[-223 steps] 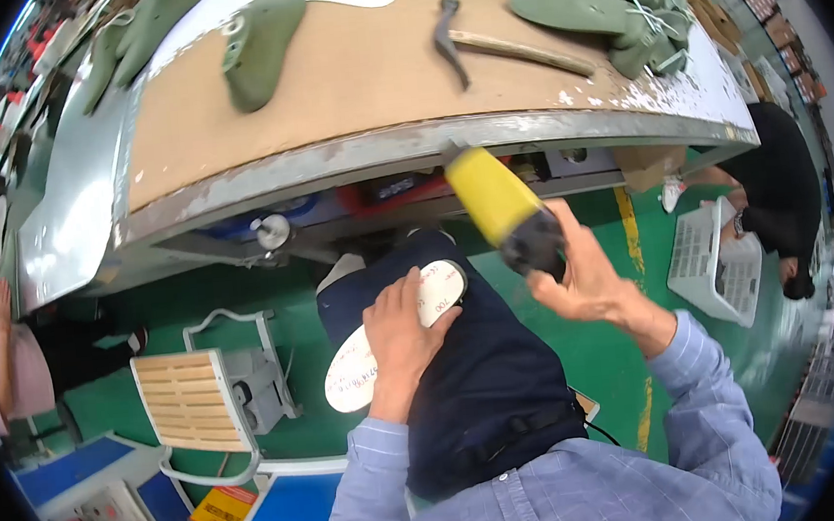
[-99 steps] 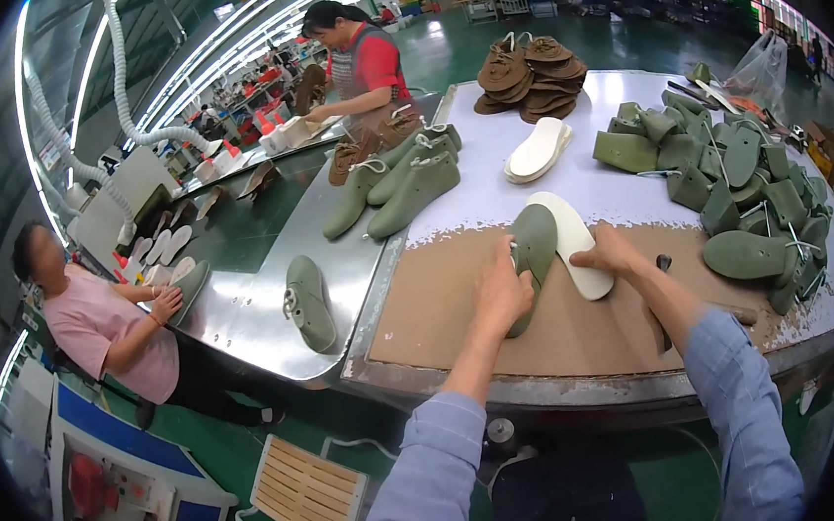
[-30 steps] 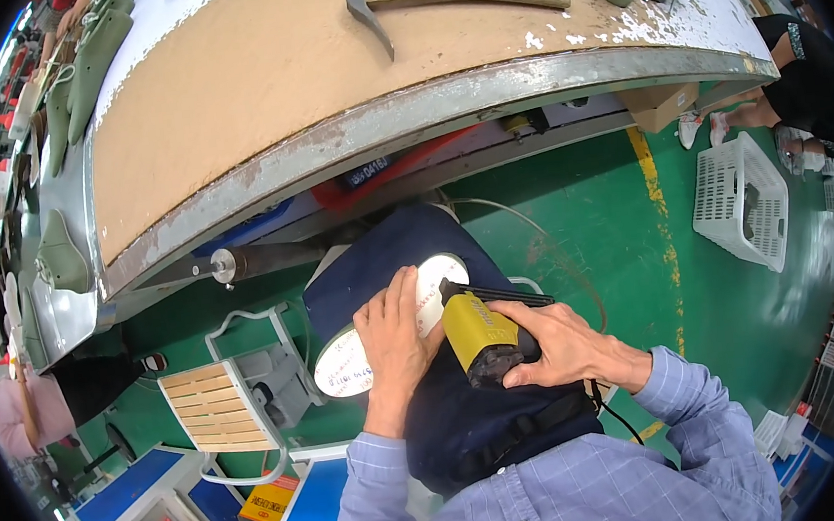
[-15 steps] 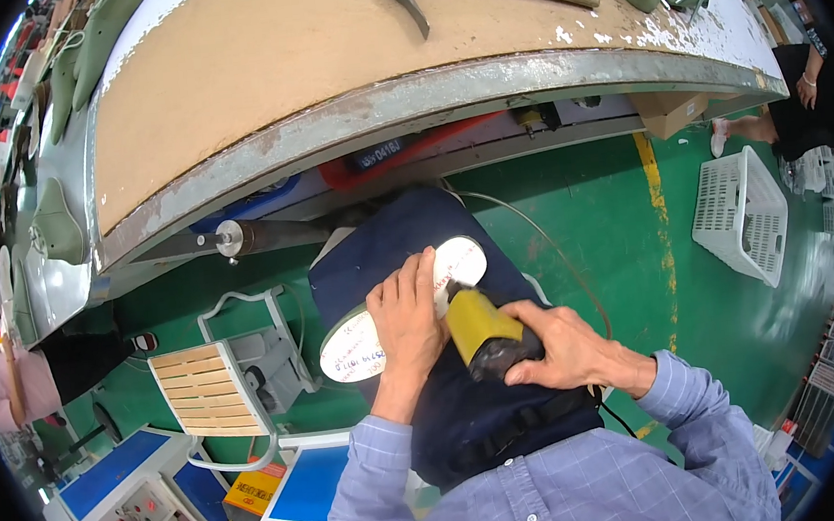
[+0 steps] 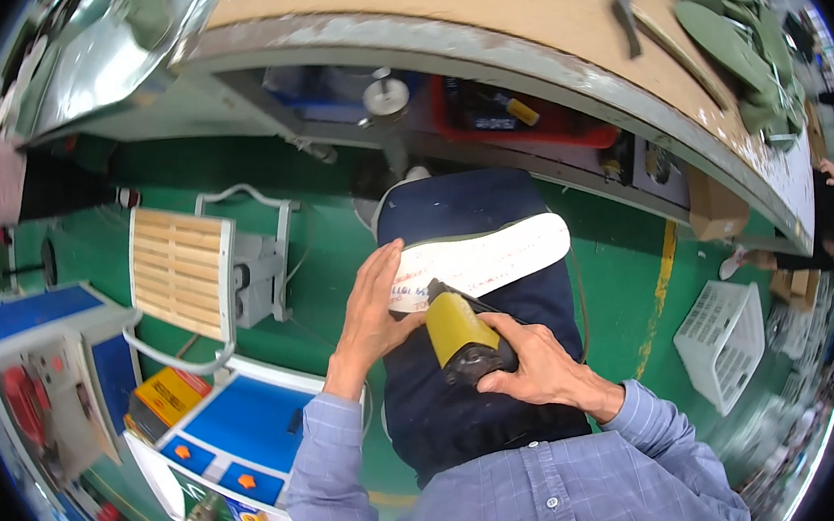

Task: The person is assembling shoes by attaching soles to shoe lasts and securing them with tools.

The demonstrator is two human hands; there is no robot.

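Note:
Across my lap, over a dark blue apron (image 5: 471,201), lies a shoe last with a long white insole (image 5: 501,258) facing up; a thin green edge of the last shows along its far side. My left hand (image 5: 367,310) wraps around its left end, thumb on the near side. In my right hand (image 5: 545,363) is a yellow and black hand tool (image 5: 458,326), gripped by its black rear end. Its dark tip points at the insole's surface near the left end. Whether the tip touches the insole I cannot tell. The underside of the last is hidden.
Ahead stands a workbench (image 5: 417,37) with a hammer (image 5: 682,61) and green shoe lasts (image 5: 740,44). A slatted stool (image 5: 180,271) and a blue-topped cart (image 5: 243,425) are on the left, a white crate (image 5: 722,343) on the right. Other people appear at both sides.
My left hand has gone from the insole's middle to its left end. The tool has moved to that end too. The last lies less slanted, and the whole view has shifted.

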